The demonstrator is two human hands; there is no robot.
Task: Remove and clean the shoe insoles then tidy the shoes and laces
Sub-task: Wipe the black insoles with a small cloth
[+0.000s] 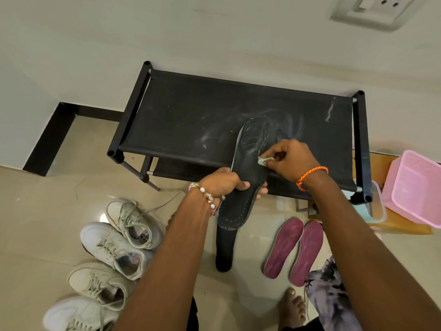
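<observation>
My left hand [226, 183] grips a black insole [250, 168] around its middle, holding it over the front edge of the black shoe rack [191, 115]. My right hand [290, 161] pinches a small pale wipe [265, 161] against the insole's upper surface. A second black insole [224, 249] lies on the floor below the held one. Two magenta insoles [294, 248] lie side by side on the floor to the right. Several white sneakers [114, 252] with loose laces stand on the floor at the left.
A pink plastic basket [415, 187] sits at the right on a wooden surface, beside a clear container [377, 201]. My bare foot [292, 306] and patterned fabric [331, 290] are at the bottom right. The rack's top fabric is dusty. A wall lies behind.
</observation>
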